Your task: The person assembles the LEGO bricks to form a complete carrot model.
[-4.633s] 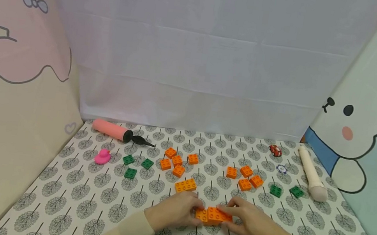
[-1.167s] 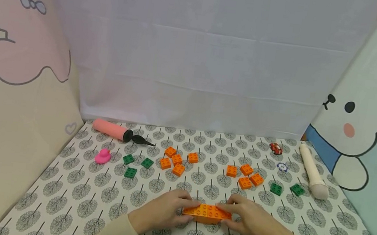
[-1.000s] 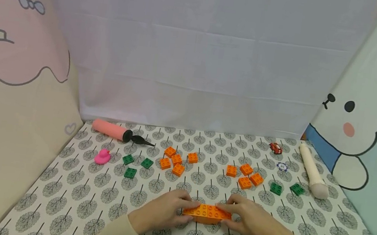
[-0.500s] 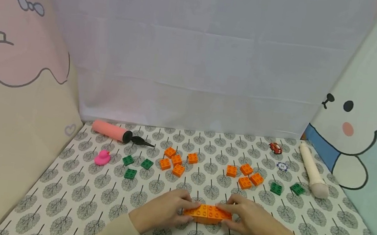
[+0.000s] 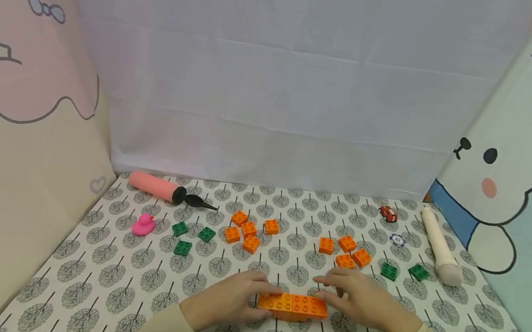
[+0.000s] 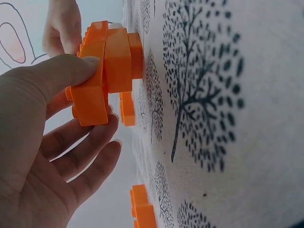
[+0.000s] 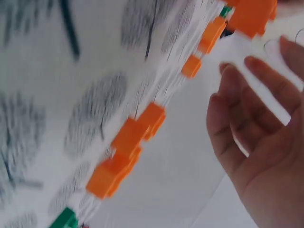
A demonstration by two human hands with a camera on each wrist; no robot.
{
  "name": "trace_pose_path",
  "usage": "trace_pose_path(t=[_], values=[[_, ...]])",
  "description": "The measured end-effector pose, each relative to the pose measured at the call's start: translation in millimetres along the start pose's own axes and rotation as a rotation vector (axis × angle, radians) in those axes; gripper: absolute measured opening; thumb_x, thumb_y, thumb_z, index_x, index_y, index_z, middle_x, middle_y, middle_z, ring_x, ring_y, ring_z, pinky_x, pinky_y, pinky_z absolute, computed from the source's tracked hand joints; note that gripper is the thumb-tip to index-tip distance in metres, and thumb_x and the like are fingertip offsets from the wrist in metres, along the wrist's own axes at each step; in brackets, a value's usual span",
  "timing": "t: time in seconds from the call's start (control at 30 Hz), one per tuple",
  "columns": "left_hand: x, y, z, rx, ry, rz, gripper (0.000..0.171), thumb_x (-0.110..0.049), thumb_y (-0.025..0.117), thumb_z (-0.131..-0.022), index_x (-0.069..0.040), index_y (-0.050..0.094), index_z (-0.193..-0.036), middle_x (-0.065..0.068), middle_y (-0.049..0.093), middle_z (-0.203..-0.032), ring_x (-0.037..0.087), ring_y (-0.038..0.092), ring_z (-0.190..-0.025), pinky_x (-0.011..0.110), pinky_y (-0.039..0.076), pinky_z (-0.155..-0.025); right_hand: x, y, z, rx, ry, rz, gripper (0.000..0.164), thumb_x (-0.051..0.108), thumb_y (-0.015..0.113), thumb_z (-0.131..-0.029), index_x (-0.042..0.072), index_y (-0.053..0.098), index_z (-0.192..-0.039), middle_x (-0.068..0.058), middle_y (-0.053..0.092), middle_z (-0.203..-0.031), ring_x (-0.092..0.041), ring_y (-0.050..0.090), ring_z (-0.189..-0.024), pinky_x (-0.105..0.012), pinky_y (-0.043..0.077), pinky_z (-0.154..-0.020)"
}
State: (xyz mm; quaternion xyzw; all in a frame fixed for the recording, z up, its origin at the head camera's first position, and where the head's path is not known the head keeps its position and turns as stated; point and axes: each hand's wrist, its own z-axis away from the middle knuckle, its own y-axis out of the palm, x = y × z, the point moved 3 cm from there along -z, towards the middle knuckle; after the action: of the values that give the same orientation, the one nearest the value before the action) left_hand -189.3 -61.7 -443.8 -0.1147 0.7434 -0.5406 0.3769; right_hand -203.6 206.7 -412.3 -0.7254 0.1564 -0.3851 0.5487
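Note:
In the head view, two long building bricks lie end to end on top of a small orange stack at the near middle of the table: a lighter orange brick (image 5: pixel 279 301) on the left and a deeper orange brick (image 5: pixel 309 307) on the right. The left wrist view shows narrower brick layers (image 6: pixel 118 59) beneath, stepping inward toward the cloth. My left hand (image 5: pixel 229 301) pinches the left top brick between thumb and fingers at its outer end. My right hand (image 5: pixel 363 301) holds nothing; its fingers are loosely bent just beyond the stack's right end.
Loose small orange bricks sit behind in two clusters, left (image 5: pixel 248 229) and right (image 5: pixel 347 243). Green bricks (image 5: pixel 183 248) flank them on both sides. Farther out are a pink duck (image 5: pixel 144 225), a pink pump (image 5: pixel 156 187), a red toy car (image 5: pixel 388 214) and a cream stick (image 5: pixel 438 245).
The lighter long brick, which lay behind the stack, now sits on its left top, held by the left hand. The right hand has just let go of the stack and lifted away.

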Motion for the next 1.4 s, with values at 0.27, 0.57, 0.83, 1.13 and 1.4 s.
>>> trace_pose_path(t=[0.27, 0.57, 0.83, 1.13, 1.4], values=[[-1.0, -0.9, -0.2, -0.005, 0.008, -0.023, 0.047, -0.035, 0.072, -0.090, -0.024, 0.063, -0.135, -0.007, 0.065, -0.114, 0.002, 0.058, -0.099, 0.023, 0.052, -0.090, -46.8, -18.3, -10.2, -0.103, 0.131, 0.228, 0.034, 0.016, 0.075, -0.089, 0.007, 0.070, -0.121, -0.012, 0.067, -0.117, -0.022, 0.067, -0.090, -0.038, 0.058, -0.073], [-2.4, -1.0, 1.0, -0.007, -0.009, -0.021, 0.046, -0.035, 0.073, -0.090, -0.022, 0.064, -0.133, -0.006, 0.065, -0.120, 0.006, 0.059, -0.108, 0.028, 0.051, -0.097, -67.7, -9.9, -15.0, -0.043, 0.183, 0.217, 0.039, 0.016, 0.076, -0.088, 0.006, 0.068, -0.125, -0.015, 0.065, -0.123, -0.032, 0.066, -0.102, -0.048, 0.057, -0.083], [-2.0, -0.8, 0.7, -0.006, -0.012, -0.014, 0.045, -0.035, 0.073, -0.089, -0.023, 0.065, -0.132, -0.006, 0.065, -0.118, 0.005, 0.059, -0.105, 0.027, 0.052, -0.095, -67.9, -9.4, -15.3, -0.042, 0.208, 0.189, 0.039, 0.024, 0.074, -0.090, 0.010, 0.069, -0.126, -0.014, 0.065, -0.123, -0.032, 0.065, -0.103, -0.051, 0.056, -0.083], [-2.3, -0.7, -0.5, 0.002, -0.021, -0.005, 0.045, -0.036, 0.073, -0.090, -0.025, 0.065, -0.132, -0.007, 0.065, -0.116, 0.003, 0.058, -0.101, 0.025, 0.052, -0.091, -24.0, -9.5, 0.9, -0.164, -0.007, 0.046, 0.036, 0.026, 0.073, -0.091, 0.009, 0.070, -0.123, 0.003, 0.063, -0.107, -0.004, 0.052, -0.075, -0.020, 0.046, -0.059], [-2.6, -0.9, -1.3, -0.001, -0.005, -0.009, 0.045, -0.035, 0.073, -0.090, -0.022, 0.065, -0.132, -0.006, 0.066, -0.114, 0.004, 0.059, -0.100, 0.024, 0.052, -0.090, 7.5, -5.7, 16.8, -0.218, -0.079, -0.083, 0.034, 0.026, 0.076, -0.089, 0.017, 0.072, -0.122, 0.010, 0.062, -0.108, -0.002, 0.053, -0.076, -0.018, 0.047, -0.058]])
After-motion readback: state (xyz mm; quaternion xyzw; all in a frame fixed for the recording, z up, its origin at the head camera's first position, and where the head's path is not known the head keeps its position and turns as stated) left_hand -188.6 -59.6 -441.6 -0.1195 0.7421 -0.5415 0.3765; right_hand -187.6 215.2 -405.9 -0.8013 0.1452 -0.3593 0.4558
